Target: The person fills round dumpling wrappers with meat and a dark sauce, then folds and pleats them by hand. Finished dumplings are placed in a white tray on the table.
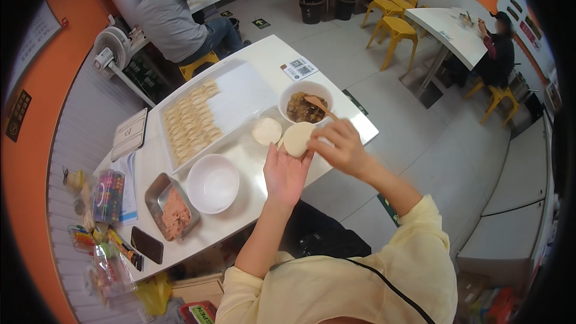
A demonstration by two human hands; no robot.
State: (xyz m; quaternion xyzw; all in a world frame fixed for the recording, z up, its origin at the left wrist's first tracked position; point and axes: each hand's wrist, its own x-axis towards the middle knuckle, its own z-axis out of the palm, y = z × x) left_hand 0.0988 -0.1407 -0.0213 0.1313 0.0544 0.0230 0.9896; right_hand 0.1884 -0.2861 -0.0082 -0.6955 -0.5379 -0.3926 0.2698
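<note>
A round dough wrapper [298,140] rests on the fingers of my left hand [287,173], which is palm up above the table. My right hand [342,148] is curled around the end of a wooden spoon [321,107], and its fingertips meet the wrapper's right edge. The spoon's head reaches into a white bowl [282,107] of dark, chunky brown filling [299,110]. Just left of the held wrapper lie more round wrappers [267,131]. Folded dumplings [191,121] fill the left part of a white ribbed tray [249,87] in rows.
Nearer me on the white table [243,209] are an empty white bowl [213,184], a metal container [153,189] with pink minced meat [175,213] and a phone [147,245]. A fan [112,47] stands at left. Seated people [173,22] occupy other tables, with yellow stools [393,36] about.
</note>
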